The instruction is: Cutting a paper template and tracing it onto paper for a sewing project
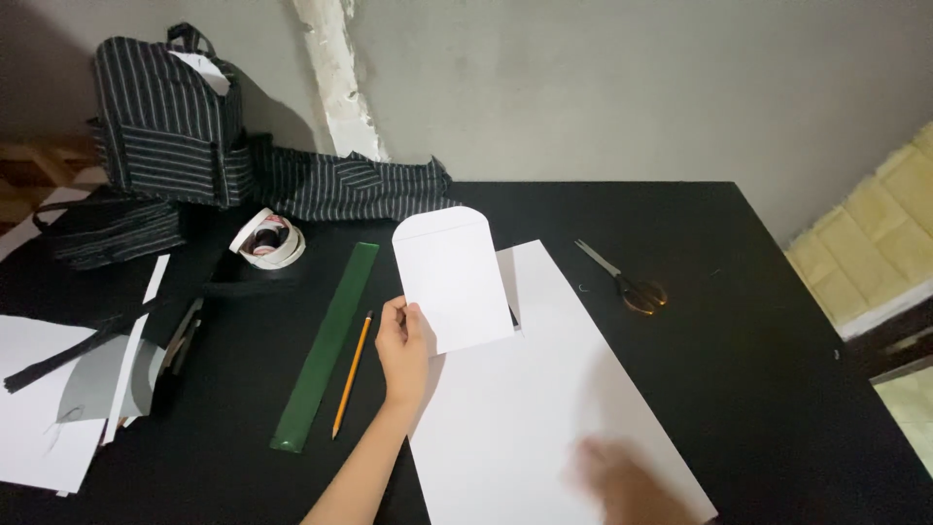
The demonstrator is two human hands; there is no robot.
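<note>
A home craft or sewing corner: a black table (739, 321) pushed against a rough grey plaster wall (632, 87), with striped fabric (340, 185) and a matching backpack (165, 117) at its far left corner, tape rolls (269, 240), a green ruler (328, 342), a pencil (352, 373), scissors (627, 282) and white paper (544, 408) spread across it

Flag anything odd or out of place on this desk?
Nothing is spilled or damaged. The large white sheet has a rectangular notch cut from its top left corner, beside the rounded paper cutout the left hand holds. The right hand is motion-blurred.
</note>
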